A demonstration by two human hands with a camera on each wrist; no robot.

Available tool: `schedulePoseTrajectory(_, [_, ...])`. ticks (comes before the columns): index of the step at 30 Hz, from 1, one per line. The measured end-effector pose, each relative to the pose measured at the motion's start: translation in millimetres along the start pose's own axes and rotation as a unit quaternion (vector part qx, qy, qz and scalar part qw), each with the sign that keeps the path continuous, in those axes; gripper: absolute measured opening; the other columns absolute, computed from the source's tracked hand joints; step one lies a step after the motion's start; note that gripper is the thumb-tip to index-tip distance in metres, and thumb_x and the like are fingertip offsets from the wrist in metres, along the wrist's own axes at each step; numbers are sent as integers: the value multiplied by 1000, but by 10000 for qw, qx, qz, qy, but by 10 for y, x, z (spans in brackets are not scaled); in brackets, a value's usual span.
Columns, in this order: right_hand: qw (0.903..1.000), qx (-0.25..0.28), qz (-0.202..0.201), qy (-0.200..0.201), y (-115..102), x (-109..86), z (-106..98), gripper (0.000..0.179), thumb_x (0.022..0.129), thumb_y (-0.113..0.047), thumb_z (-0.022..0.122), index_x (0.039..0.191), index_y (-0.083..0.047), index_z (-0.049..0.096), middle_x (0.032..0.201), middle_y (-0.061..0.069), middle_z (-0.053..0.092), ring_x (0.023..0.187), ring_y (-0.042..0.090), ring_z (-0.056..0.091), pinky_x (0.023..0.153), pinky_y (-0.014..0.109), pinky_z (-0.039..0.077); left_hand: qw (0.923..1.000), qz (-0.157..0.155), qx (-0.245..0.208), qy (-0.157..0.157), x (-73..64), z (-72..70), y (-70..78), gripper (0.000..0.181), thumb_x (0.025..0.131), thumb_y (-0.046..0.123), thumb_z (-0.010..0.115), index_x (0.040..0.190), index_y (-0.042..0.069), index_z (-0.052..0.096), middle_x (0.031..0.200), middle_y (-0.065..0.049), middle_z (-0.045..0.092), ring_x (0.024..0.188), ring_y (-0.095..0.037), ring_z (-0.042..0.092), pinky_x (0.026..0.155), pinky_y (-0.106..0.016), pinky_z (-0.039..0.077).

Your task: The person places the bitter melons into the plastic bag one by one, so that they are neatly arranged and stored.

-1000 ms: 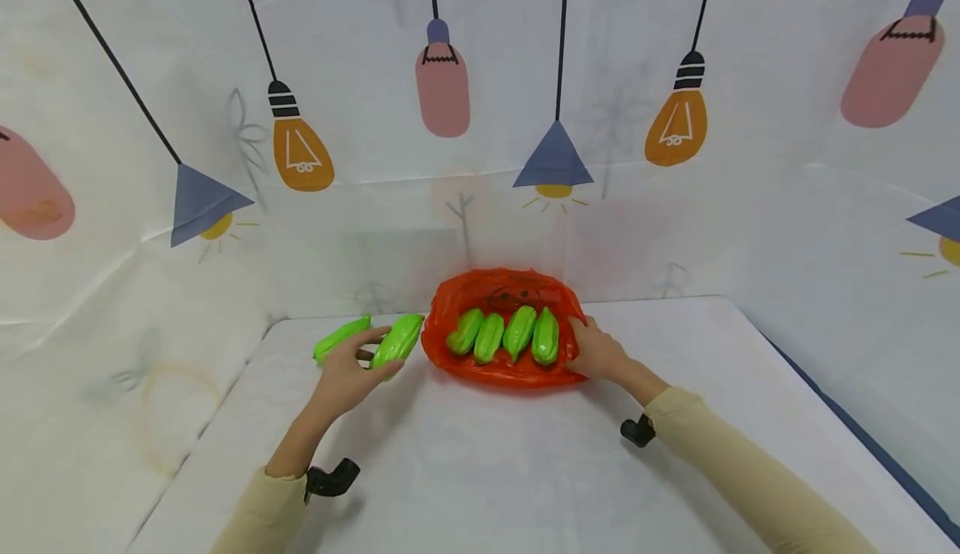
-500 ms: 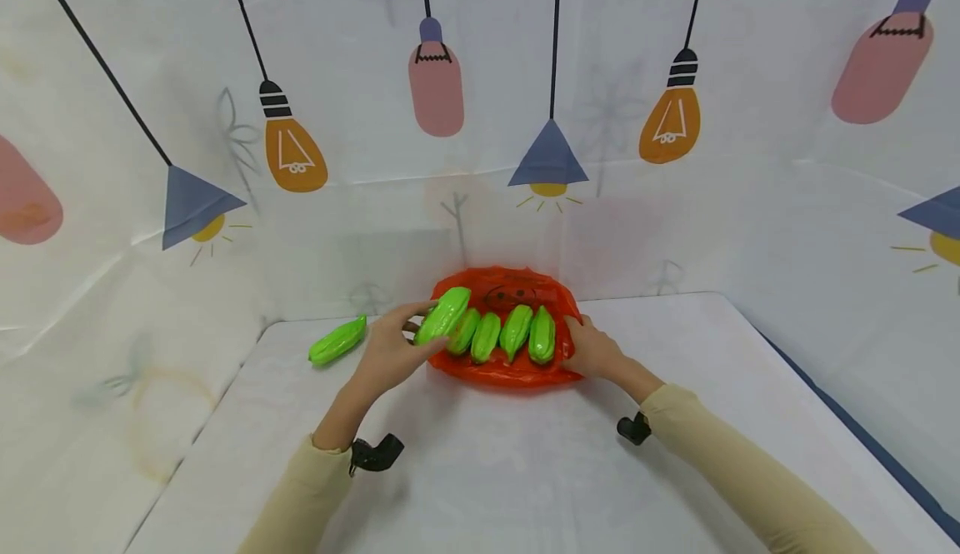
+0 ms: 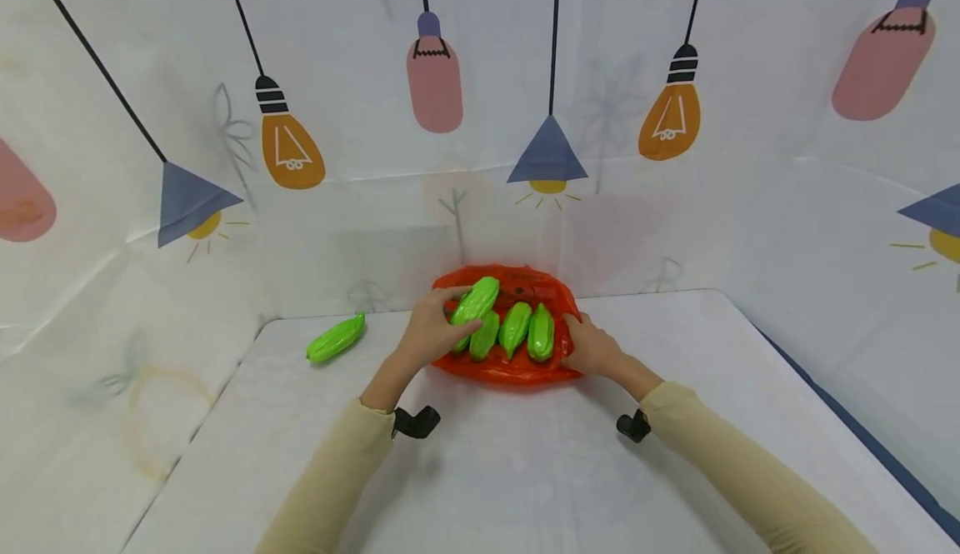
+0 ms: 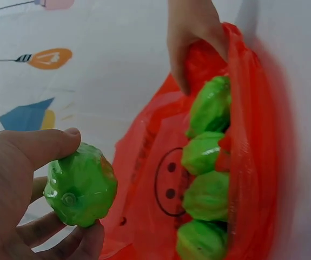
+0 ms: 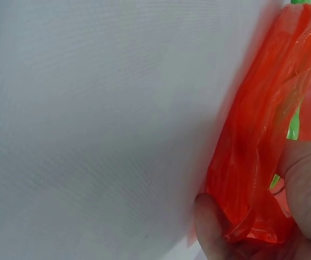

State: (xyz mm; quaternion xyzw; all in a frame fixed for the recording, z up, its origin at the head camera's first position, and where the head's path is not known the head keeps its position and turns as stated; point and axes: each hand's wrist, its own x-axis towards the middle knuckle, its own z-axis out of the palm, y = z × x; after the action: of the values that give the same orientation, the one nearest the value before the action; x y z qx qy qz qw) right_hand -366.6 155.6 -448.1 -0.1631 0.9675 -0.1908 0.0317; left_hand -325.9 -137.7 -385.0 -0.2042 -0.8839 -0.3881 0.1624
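My left hand (image 3: 429, 331) holds a glossy green bitter melon (image 3: 480, 296), ribbed and toy-like, between thumb and fingers over the left part of the open red plastic bag (image 3: 517, 377). In the left wrist view its rounded end (image 4: 82, 187) faces the camera. Several more green bitter melons (image 3: 541, 334) lie side by side in the bag, one partly hidden behind the held one in the head view. At the bag's right side my right hand (image 3: 594, 349) pinches the rim, with the thumb inside and a finger (image 5: 209, 225) outside, as the right wrist view shows.
A single green bitter melon (image 3: 335, 339) lies on the white table (image 3: 525, 471) to the left of the bag. Behind the table hangs a white sheet (image 3: 360, 229) printed with lamps. A smiling face (image 4: 171, 184) is printed on the bag's inner side.
My left hand has carried the bitter melon rightward from the left side of the table to over the bag. The right hand keeps its hold on the bag's rim.
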Motion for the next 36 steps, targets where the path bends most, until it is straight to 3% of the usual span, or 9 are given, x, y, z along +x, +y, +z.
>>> schedulePoseTrajectory(6, [10000,20,-8,1,14,-5,3,88,79,-22,79,147,6,30,142,31,34,109,41,56,85,56,50,9993,-237,303,-6,79,143,-126,55,81,27,80,130,10,61,122,-9,61,102,-22,56,83,-38,51])
schedulePoseTrajectory(14, [10000,46,-19,1,17,-18,-6,89,79,-23,80,147,6,30,143,32,33,111,42,55,85,57,49,9971,-417,625,-108,81,273,-249,57,82,30,79,132,9,60,121,-11,61,100,-23,57,83,-39,50])
schedulePoseTrajectory(36, [10000,-67,-12,35,26,-33,7,89,80,-25,79,147,6,30,142,32,34,108,43,56,85,57,49,9946,-779,676,-132,63,423,-399,57,82,28,79,132,10,59,115,-11,60,94,-23,56,80,-40,51])
